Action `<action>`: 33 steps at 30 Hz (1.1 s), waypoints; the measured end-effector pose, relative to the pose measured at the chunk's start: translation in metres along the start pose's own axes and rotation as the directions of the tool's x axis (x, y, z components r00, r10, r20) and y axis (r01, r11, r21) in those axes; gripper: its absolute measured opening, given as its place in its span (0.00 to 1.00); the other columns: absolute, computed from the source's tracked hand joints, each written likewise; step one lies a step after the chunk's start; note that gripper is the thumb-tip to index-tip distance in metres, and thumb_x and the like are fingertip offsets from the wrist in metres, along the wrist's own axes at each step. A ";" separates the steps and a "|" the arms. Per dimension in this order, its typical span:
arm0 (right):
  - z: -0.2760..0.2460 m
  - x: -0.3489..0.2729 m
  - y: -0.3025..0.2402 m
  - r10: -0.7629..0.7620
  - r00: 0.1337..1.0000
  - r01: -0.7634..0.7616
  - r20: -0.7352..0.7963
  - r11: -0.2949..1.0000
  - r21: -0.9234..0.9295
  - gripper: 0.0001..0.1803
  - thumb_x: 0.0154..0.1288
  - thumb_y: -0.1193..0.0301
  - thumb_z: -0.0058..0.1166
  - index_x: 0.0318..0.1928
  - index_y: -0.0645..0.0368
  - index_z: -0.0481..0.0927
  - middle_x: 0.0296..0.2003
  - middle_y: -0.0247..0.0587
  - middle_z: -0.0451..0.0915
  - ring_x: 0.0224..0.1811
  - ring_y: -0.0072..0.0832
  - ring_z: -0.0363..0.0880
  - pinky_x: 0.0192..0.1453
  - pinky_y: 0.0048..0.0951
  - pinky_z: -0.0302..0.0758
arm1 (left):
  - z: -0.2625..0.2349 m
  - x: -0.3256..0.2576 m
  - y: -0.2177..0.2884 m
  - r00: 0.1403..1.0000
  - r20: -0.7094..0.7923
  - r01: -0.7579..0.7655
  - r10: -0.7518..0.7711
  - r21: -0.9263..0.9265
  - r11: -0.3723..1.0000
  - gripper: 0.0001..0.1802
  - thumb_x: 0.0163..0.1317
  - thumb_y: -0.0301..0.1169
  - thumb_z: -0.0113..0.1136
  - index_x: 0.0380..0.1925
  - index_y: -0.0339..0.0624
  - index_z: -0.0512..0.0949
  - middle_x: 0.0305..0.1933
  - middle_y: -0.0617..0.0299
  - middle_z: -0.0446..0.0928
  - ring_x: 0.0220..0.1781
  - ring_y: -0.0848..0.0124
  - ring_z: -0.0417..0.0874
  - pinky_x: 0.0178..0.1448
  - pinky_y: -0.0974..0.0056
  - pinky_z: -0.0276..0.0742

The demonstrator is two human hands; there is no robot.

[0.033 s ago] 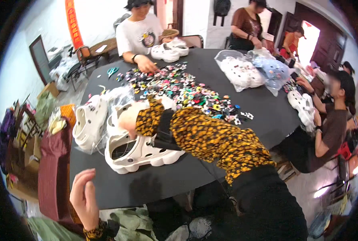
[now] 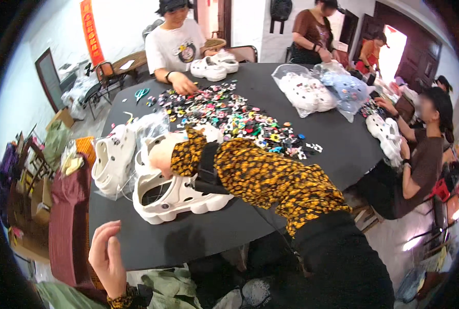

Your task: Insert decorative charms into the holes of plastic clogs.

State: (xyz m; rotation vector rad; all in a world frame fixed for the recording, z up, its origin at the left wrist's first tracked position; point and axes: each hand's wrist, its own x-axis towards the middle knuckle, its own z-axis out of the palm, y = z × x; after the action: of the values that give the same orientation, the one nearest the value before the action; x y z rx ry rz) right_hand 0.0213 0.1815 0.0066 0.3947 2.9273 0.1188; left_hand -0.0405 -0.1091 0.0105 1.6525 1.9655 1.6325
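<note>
My right hand point(image 2: 161, 154), at the end of a yellow-and-black patterned sleeve, reaches left across the black table point(image 2: 188, 242) and grips the upper rim of a white clog point(image 2: 175, 198) that lies on its side. A second white clog point(image 2: 111, 159) stands just left of it, partly in clear plastic wrap. My left hand point(image 2: 106, 257) is raised off the table's near left corner, fingers loosely apart, holding nothing. A wide scatter of small colourful shoe charms point(image 2: 229, 116) covers the middle of the table beyond my arm.
Across the table a person in a white shirt point(image 2: 175, 46) picks at the charms beside a pair of white clogs point(image 2: 214, 67). Clear bags of clogs point(image 2: 307, 90) sit at the far right. A seated person point(image 2: 425, 149) works at the right edge. Green scissors point(image 2: 142, 93) lie far left.
</note>
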 end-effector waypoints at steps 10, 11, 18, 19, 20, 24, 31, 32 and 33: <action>-0.022 -0.062 -0.013 0.012 0.967 -0.006 -0.255 1.000 0.026 0.09 0.50 0.71 0.54 0.32 0.61 0.82 0.31 0.48 0.82 0.36 0.40 0.83 0.45 0.42 0.75 | -0.004 -0.011 0.056 0.989 0.052 -0.139 0.139 0.011 0.990 0.12 0.64 0.26 0.46 0.39 0.28 0.74 0.42 0.49 0.77 0.46 0.63 0.76 0.54 0.61 0.70; -0.027 -0.074 -0.003 -0.005 0.959 0.016 -0.283 0.999 0.040 0.10 0.49 0.72 0.53 0.32 0.62 0.82 0.31 0.50 0.82 0.35 0.42 0.83 0.43 0.41 0.77 | -0.002 -0.010 0.065 0.985 0.073 -0.159 0.159 -0.001 0.987 0.13 0.64 0.28 0.46 0.40 0.28 0.74 0.43 0.48 0.76 0.47 0.62 0.76 0.55 0.60 0.70; -0.049 -0.184 0.050 -0.014 0.917 -0.035 -0.398 0.993 -0.116 0.10 0.51 0.70 0.51 0.34 0.61 0.78 0.29 0.48 0.80 0.36 0.41 0.81 0.41 0.41 0.74 | 0.004 -0.002 0.107 0.962 0.142 -0.217 0.235 -0.130 0.967 0.24 0.67 0.41 0.45 0.46 0.25 0.70 0.48 0.47 0.73 0.48 0.62 0.74 0.56 0.59 0.67; -0.045 -0.201 0.063 0.055 0.926 -0.122 -0.373 0.980 -0.158 0.11 0.52 0.69 0.51 0.36 0.58 0.79 0.31 0.45 0.81 0.38 0.39 0.80 0.45 0.40 0.71 | -0.001 0.002 0.112 0.950 0.223 -0.207 0.219 -0.076 0.975 0.28 0.68 0.45 0.44 0.50 0.25 0.68 0.49 0.47 0.71 0.49 0.63 0.73 0.57 0.59 0.66; -0.049 -0.215 0.071 0.179 0.951 -0.216 -0.253 0.968 -0.127 0.13 0.52 0.69 0.51 0.40 0.54 0.81 0.32 0.44 0.81 0.38 0.38 0.80 0.48 0.39 0.68 | 0.000 0.005 0.114 0.941 0.241 -0.218 0.238 -0.107 0.970 0.31 0.67 0.46 0.45 0.56 0.26 0.64 0.49 0.47 0.72 0.48 0.63 0.74 0.57 0.58 0.66; -0.014 -0.272 0.148 0.487 0.841 -0.525 -0.237 0.840 -0.139 0.15 0.52 0.72 0.47 0.40 0.59 0.81 0.31 0.53 0.80 0.36 0.47 0.80 0.42 0.45 0.76 | 0.021 0.013 0.131 0.966 0.072 -0.227 0.250 -0.236 0.945 0.41 0.64 0.52 0.49 0.65 0.30 0.54 0.48 0.47 0.73 0.43 0.65 0.75 0.51 0.61 0.69; 0.041 -0.405 0.269 0.828 0.462 -0.884 -0.319 0.399 -0.245 0.13 0.51 0.67 0.53 0.36 0.61 0.80 0.36 0.55 0.80 0.43 0.51 0.78 0.48 0.47 0.74 | -0.012 0.042 0.163 0.973 0.190 0.128 -0.130 0.020 0.992 0.45 0.50 0.67 0.56 0.45 0.30 0.71 0.39 0.52 0.74 0.36 0.67 0.76 0.43 0.65 0.72; 0.040 -0.410 0.263 0.863 0.446 -0.892 -0.235 0.407 -0.198 0.13 0.49 0.67 0.53 0.36 0.58 0.81 0.38 0.53 0.80 0.41 0.47 0.79 0.47 0.44 0.75 | -0.014 0.038 0.186 0.923 0.183 0.328 -0.339 0.087 0.941 0.46 0.48 0.68 0.57 0.44 0.29 0.72 0.38 0.53 0.74 0.36 0.67 0.76 0.42 0.65 0.72; 0.058 -0.413 0.300 0.864 0.457 -0.883 -0.211 0.412 -0.226 0.13 0.49 0.67 0.53 0.36 0.58 0.81 0.38 0.53 0.80 0.41 0.47 0.79 0.47 0.44 0.75 | -0.019 0.060 0.149 0.910 0.197 0.357 -0.365 0.074 0.931 0.46 0.48 0.68 0.57 0.44 0.29 0.72 0.38 0.53 0.74 0.36 0.67 0.76 0.42 0.65 0.72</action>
State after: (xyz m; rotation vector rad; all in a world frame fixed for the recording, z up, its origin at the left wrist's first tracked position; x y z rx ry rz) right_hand 0.5000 0.3619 0.0520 1.8577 2.3047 0.7232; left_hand 0.0194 -0.1000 0.1609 1.3039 2.0497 1.2445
